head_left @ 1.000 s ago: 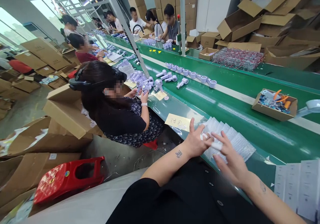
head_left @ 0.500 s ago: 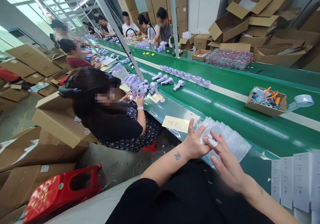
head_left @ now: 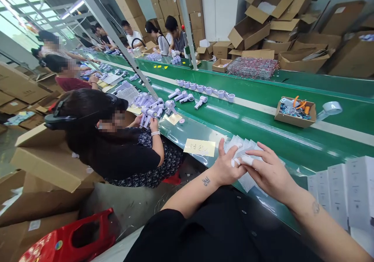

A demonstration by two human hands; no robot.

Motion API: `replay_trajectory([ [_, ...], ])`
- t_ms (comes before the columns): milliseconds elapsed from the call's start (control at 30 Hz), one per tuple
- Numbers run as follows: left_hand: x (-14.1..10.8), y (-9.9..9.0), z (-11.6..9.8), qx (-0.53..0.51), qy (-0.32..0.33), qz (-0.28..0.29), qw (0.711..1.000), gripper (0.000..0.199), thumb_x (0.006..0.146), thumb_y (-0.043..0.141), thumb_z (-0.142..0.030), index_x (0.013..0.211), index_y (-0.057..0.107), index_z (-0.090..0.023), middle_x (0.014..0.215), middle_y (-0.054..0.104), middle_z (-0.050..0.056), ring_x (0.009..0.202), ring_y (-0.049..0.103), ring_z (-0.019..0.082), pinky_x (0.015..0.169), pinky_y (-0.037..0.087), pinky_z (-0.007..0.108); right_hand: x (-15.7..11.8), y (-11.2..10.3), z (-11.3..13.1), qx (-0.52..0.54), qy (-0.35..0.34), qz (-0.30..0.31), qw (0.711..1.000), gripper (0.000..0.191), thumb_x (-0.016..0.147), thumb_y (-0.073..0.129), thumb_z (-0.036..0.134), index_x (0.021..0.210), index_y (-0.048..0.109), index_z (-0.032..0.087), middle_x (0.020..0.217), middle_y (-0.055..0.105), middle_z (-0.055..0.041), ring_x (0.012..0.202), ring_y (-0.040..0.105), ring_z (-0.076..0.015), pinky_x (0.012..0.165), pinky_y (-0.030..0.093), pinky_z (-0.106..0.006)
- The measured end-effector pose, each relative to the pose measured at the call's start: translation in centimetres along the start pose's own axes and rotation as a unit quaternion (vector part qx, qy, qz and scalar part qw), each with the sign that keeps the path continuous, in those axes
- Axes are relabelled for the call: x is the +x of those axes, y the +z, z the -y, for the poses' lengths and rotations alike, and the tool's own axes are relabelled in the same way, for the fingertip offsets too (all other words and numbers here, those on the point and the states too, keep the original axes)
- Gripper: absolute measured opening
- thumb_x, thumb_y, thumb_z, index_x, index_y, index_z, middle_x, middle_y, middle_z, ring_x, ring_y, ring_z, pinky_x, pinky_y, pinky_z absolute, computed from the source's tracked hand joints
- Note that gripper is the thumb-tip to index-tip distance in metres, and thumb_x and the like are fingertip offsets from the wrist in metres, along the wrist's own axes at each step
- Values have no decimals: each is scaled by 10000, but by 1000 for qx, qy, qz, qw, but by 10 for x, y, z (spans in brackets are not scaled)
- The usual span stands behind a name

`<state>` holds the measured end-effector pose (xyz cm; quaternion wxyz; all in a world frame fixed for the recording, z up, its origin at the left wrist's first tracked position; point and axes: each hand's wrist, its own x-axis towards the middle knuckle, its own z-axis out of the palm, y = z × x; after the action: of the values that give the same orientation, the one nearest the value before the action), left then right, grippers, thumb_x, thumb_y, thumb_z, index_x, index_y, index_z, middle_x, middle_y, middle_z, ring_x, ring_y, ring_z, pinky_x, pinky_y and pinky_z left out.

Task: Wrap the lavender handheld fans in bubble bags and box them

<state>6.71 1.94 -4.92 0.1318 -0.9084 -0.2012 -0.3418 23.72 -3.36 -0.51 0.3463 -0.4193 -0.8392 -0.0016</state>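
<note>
My left hand [head_left: 228, 166] is in front of my body, thumb raised and index finger stretched out. My right hand [head_left: 270, 174] meets it from the right, its fingers spread and its covered fingertip against the left fingers. White finger covers [head_left: 247, 160] wrap fingertips of both hands. I see no product in either hand, though the spot where the fingers meet is partly hidden. Beneath and behind them lies a fanned stack of clear plastic bags [head_left: 248, 181] on the green bench. A yellow paper with handwriting [head_left: 199, 147] lies left of my left hand.
White boxes [head_left: 338, 192] stand at right. A carton of small parts [head_left: 295, 112] and a tape roll [head_left: 332, 108] sit on the conveyor [head_left: 257, 114], with handheld fans [head_left: 201, 101] farther left. A co-worker [head_left: 117, 137] sits at left holding a fan; a red stool [head_left: 70, 234] is behind.
My right hand has turned and closed in on the left fingers. The view has shifted, so the surroundings sit farther left. The co-worker's hands have moved with the fan.
</note>
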Motion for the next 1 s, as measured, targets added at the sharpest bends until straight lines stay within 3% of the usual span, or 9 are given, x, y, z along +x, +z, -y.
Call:
replay_trajectory([
  [133,0,7,1,-2,21,-19,1000,83,813,545,-198,769,615,-203,717,630,-24,1109,533,269,1023,-10,687,5,-5,1,-25,-38,40,998,188,844,511,148,1004,574,224,906,668,-35,997,595,-182,1051,334,-532],
  [333,2,12,-2,-34,26,13,999,102,818,527,-196,767,614,-190,748,642,-5,1113,529,264,1021,-40,687,7,-9,4,-27,-45,61,997,156,856,462,149,930,579,221,832,652,-13,915,604,-160,1051,344,-509],
  [533,3,16,-1,-25,42,15,999,133,799,517,-131,745,624,-187,692,611,-17,1089,540,275,1010,-22,705,1,-4,-1,-6,-13,16,1000,166,826,511,142,960,540,235,838,644,-13,790,604,-151,965,436,-476],
  [633,1,24,0,-37,45,17,998,132,801,513,-151,724,617,-176,700,606,-8,1079,540,289,998,-26,718,-3,-2,2,-8,-3,-13,1000,185,798,550,134,953,522,232,856,639,-29,823,602,-174,885,482,-446],
  [800,2,27,4,-53,53,26,997,120,786,522,-144,706,607,-172,704,610,-16,1101,519,306,991,-23,727,-8,5,9,-16,28,-10,999,153,791,554,142,928,533,206,831,616,-58,837,580,-200,775,503,-404],
  [900,5,20,6,-51,66,2,997,134,767,520,-110,663,589,-159,681,599,-16,1087,531,307,997,25,723,-10,7,11,-37,24,4,999,228,808,527,122,1016,544,212,850,636,-47,818,586,-183,867,473,-437],
  [1000,8,15,7,-52,64,-15,996,130,766,515,-109,671,586,-162,664,586,-14,1085,534,302,1000,30,716,-13,6,15,-45,26,10,999,351,806,529,118,1142,512,215,990,658,-56,952,582,-198,986,397,-484],
])
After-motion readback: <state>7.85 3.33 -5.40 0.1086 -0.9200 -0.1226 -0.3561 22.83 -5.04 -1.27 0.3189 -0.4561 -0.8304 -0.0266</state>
